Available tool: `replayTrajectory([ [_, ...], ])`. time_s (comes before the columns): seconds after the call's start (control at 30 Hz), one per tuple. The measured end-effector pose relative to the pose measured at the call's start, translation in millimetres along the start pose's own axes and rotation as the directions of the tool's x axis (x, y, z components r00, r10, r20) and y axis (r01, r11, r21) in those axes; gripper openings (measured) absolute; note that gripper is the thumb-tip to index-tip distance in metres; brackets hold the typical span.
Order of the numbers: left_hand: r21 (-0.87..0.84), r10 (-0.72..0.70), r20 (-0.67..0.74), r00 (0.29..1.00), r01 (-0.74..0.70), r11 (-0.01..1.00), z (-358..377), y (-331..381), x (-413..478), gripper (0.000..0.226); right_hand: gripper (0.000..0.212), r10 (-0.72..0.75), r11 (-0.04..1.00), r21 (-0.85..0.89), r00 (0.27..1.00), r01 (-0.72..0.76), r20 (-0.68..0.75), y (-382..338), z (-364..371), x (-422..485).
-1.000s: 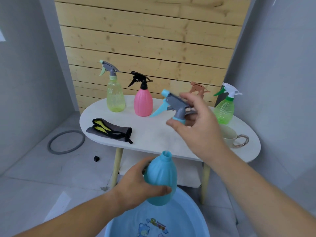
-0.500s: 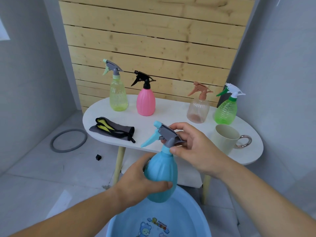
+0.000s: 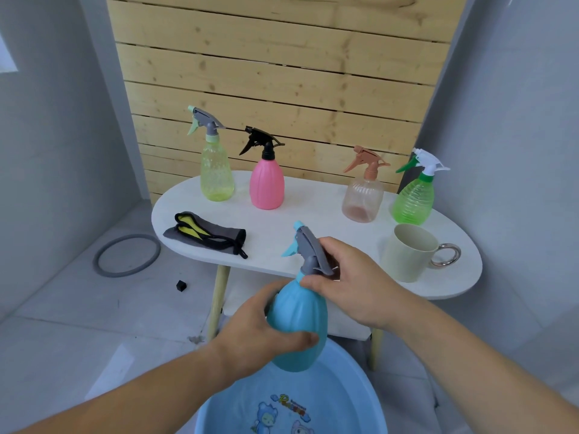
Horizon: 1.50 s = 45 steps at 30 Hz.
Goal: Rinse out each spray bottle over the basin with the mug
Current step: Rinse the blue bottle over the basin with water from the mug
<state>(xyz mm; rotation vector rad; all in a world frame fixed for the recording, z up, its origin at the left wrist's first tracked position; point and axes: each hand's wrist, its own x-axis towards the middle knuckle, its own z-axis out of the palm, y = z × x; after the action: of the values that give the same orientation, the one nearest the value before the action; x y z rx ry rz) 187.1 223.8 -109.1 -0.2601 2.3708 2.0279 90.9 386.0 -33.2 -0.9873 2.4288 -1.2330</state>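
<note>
Left hand (image 3: 266, 327) wraps the blue spray bottle (image 3: 297, 324) above the basin (image 3: 351, 389) at 6 o'clock, right hand (image 3: 354, 286) pinches its trigger head (image 3: 308, 249); a crooked twist could jam threads or cause leaks.

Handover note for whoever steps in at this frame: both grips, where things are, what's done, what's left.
Left grip holds the blue bottle over the basin. Right grip pinches its spray head, off a second ago, now back on the neck.
Mug stands on the table; yellow bottle, pink bottle, brown bottle and green bottle stand capped behind.
Done: probably the blue one. Left: tighten, then the other four.
</note>
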Motion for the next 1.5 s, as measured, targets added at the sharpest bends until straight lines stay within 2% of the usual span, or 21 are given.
replayTrajectory([
  [0.07,-0.012,-0.006,-0.008,1.000,0.006,1.000,-0.4,0.1,0.7,0.069,0.032,0.032,0.999,0.030,0.998,-0.031,-0.056,2.5,5.9,0.9],
  [0.17,-0.012,0.005,-0.024,1.000,-0.006,1.000,-1.9,2.4,2.2,0.067,0.078,0.085,0.991,0.117,0.985,-0.068,-0.148,6.4,7.9,3.8],
  [0.2,-0.015,0.010,-0.027,1.000,-0.010,1.000,-1.9,3.3,2.6,0.067,0.088,0.076,0.991,0.122,0.984,-0.056,-0.164,6.5,7.7,3.8],
  [0.33,-0.029,0.010,-0.019,1.000,-0.011,1.000,-0.9,4.6,3.0,0.067,0.099,-0.065,0.998,0.004,0.981,0.067,-0.185,5.4,5.8,2.7],
  [0.4,-0.018,0.014,0.002,1.000,-0.014,1.000,-0.7,4.7,2.4,0.067,0.091,-0.137,0.990,-0.057,0.977,0.129,-0.161,7.6,4.3,3.7],
  [0.5,0.002,0.017,0.020,1.000,-0.017,1.000,-0.6,5.0,0.7,0.067,0.062,-0.171,0.979,-0.139,0.972,0.149,-0.164,7.6,4.0,3.7],
  [0.6,0.003,-0.005,0.001,1.000,0.005,1.000,-2.6,4.3,0.8,0.066,0.060,-0.130,0.970,-0.223,0.979,0.093,-0.157,3.1,-1.3,1.4],
  [0.67,0.016,-0.015,-0.017,1.000,0.015,1.000,-5.2,3.1,2.1,0.065,0.055,-0.095,0.986,-0.148,0.985,0.074,-0.140,1.8,-6.5,0.6],
  [0.83,0.027,-0.019,-0.045,0.999,0.021,0.999,-6.7,3.0,4.0,0.066,0.017,0.040,0.973,0.230,0.965,0.022,-0.261,-1.7,-11.6,-1.4],
  [0.93,0.048,-0.016,-0.044,0.999,0.018,0.999,-3.9,3.4,4.3,0.066,0.020,0.061,0.963,0.268,0.965,0.010,-0.254,-5.9,-15.0,-1.8],
  [1.03,0.055,-0.017,-0.054,0.998,0.020,0.998,-0.9,2.6,3.4,0.066,0.004,0.050,0.975,0.224,0.976,-0.002,-0.210,-5.8,-15.9,-2.1],
  [1.17,0.080,0.005,-0.080,0.997,0.001,0.997,1.1,1.7,2.7,0.063,0.030,0.056,0.996,0.077,0.961,-0.037,-0.269,-5.4,-2.7,-2.3],
  [1.5,0.165,0.038,-0.157,0.987,-0.012,0.986,0.9,-2.2,5.1,0.062,0.031,0.086,0.996,0.064,0.924,-0.066,-0.372,-4.9,12.1,-0.4],
])
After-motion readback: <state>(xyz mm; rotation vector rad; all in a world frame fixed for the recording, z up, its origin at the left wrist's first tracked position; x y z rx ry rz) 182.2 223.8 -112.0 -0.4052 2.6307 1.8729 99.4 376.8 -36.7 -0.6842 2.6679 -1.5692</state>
